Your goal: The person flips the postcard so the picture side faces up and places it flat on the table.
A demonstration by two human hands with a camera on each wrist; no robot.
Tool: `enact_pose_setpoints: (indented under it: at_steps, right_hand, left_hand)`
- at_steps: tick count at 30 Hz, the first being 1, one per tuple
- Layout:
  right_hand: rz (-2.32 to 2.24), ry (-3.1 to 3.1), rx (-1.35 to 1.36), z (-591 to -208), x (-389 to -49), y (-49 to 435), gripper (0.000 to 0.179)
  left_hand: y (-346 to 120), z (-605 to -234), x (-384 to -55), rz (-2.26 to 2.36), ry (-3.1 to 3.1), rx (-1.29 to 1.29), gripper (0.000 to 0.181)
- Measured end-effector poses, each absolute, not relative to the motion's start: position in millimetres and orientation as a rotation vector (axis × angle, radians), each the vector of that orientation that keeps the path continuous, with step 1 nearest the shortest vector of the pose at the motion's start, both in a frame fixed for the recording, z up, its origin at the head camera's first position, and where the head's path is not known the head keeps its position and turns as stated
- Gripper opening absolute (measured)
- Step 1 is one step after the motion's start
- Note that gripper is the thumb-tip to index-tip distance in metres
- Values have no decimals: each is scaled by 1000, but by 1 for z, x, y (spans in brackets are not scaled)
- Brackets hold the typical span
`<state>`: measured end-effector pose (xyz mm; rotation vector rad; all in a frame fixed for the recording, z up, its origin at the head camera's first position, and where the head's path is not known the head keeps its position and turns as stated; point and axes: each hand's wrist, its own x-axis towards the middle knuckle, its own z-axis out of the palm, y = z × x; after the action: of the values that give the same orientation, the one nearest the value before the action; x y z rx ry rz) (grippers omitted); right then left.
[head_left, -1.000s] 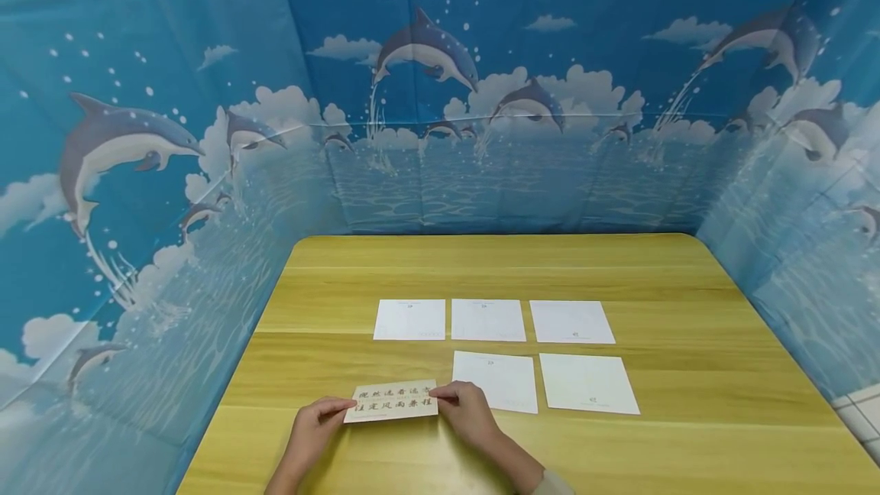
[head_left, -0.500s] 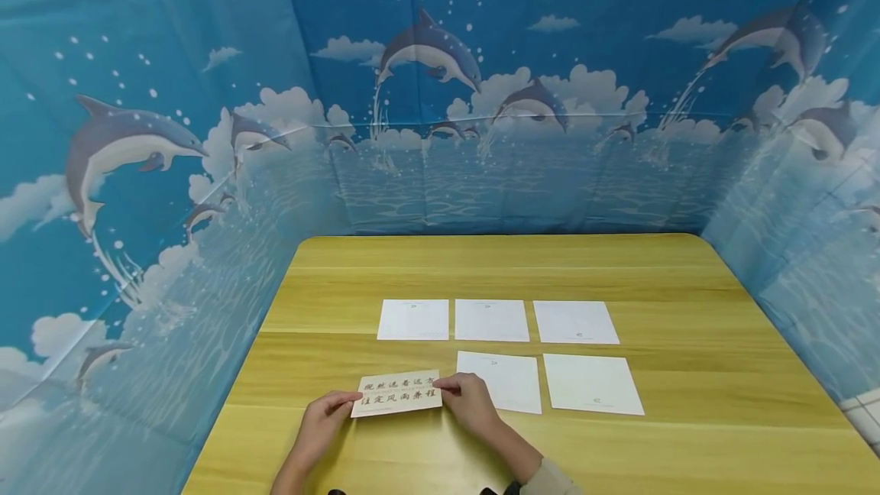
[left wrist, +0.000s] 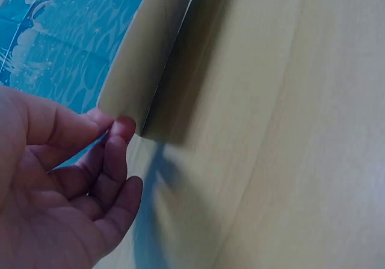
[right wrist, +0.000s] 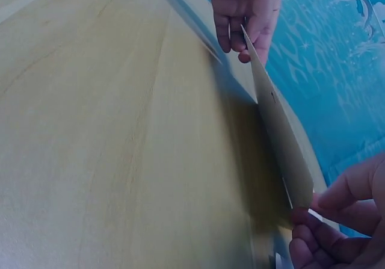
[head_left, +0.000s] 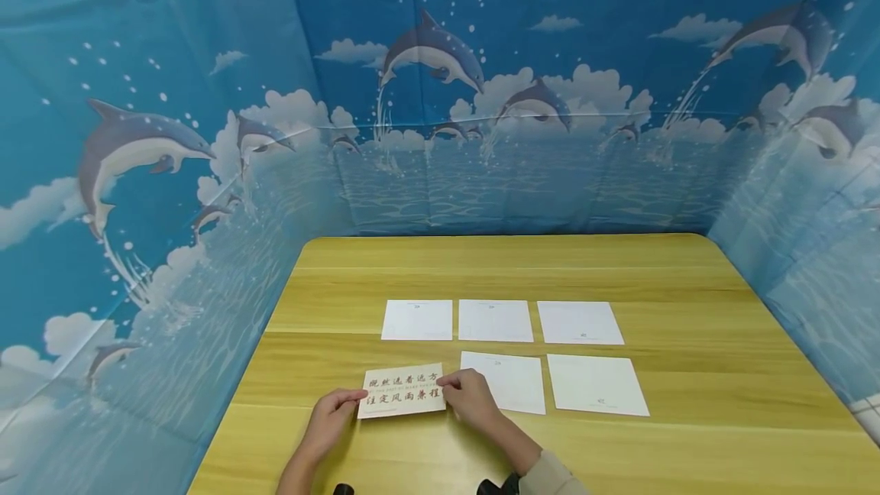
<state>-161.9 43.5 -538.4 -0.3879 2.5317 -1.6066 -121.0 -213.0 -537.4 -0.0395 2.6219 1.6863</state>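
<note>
Card (head_left: 402,391), one: I read two printed Chinese lines, 既然选着远方 over 注定风雨兼程; small lettering between, not fully legible. White sheets (head_left: 580,319), five: tiny marks, too small for me to read.

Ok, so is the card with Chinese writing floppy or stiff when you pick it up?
Probably fairly stiff: the card with Chinese writing spans between the left hand and right hand without much sag. It's likely light, being pinched only at its ends. It could still bend if squeezed, because its edge looks thin in the right wrist view.
</note>
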Motion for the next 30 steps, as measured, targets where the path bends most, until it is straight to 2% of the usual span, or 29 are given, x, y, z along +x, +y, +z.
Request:
enact_pose_setpoints:
  at_steps: [11, 18, 30]
  right_hand:
    - [-1527, 2683, -427, -536, -160, 38, 15]
    - [-1404, 2846, -385, -538, -164, 34, 12]
    - [-1169, 3108, -380, -546, -169, 26, 6]
  left_hand:
    - [-201, -538, -128, 1517, 2808, -74, 25]
    - [-193, -539, -132, 1478, 2884, 13, 27]
    - [-185, -541, -134, 1471, 2876, -54, 28]
